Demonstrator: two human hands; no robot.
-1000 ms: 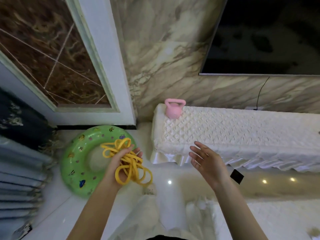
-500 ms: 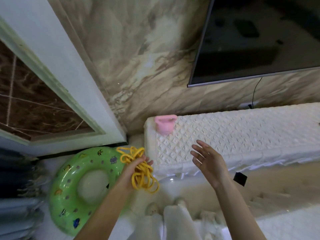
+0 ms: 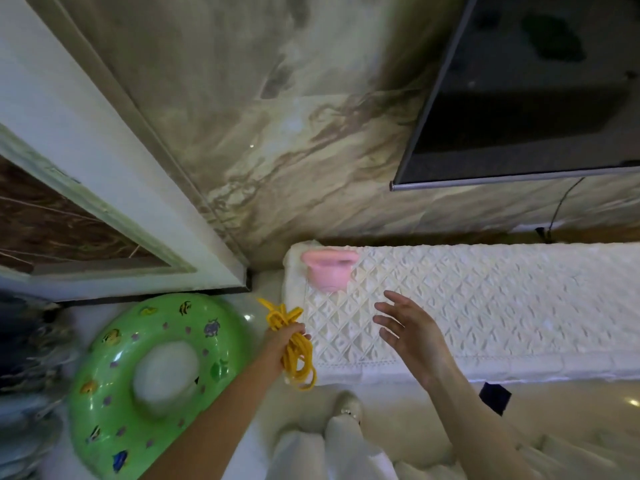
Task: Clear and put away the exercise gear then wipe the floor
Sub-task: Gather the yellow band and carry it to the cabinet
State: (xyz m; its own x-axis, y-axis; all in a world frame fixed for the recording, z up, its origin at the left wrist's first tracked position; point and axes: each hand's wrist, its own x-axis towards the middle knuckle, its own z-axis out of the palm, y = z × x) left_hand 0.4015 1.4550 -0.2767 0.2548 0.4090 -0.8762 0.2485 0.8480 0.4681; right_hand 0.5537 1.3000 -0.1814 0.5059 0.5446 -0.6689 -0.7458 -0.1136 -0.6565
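I've got the yellow rope point(image 3: 294, 344) bunched in my left hand point(image 3: 282, 341) at the cabinet point(image 3: 485, 306) edge; right hand point(image 3: 412, 327) spread, empty. Set loops beside the pink kettlebell point(image 3: 327, 271), w/o strands dangling.

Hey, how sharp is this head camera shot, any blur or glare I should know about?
Head view: motion blur smears the pink kettlebell and the green swim ring; the left hand gripping the yellow rope stays fairly sharp; small glare spots dot the glossy floor; wide-angle distortion tilts the TV.
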